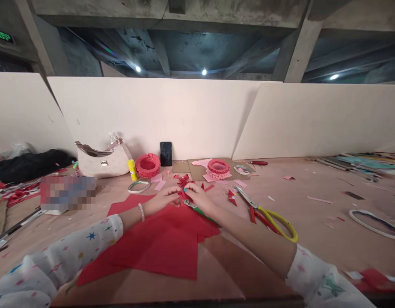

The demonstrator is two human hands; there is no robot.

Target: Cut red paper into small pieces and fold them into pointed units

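Note:
Both of my hands meet at the middle of the table, over sheets of red paper [165,248]. My left hand [167,196] pinches the left side of a folded red paper piece [183,182]. From the other side, my right hand [197,196] has its fingers closed on the same piece, which is partly hidden by the fingers. A green-handled cutter [203,215] lies just under my right hand. To the right rest scissors [264,214] with yellow and red handles. Small red paper scraps [232,197] lie near them.
Behind my hands are a red paper ring stack [147,165], a pink-red ring stack [218,168], a yellow glue stick [132,170] and a phone [166,154] leaning on the white partition [184,115]. A handbag [102,160] stands left. A white ring [375,224] lies far right.

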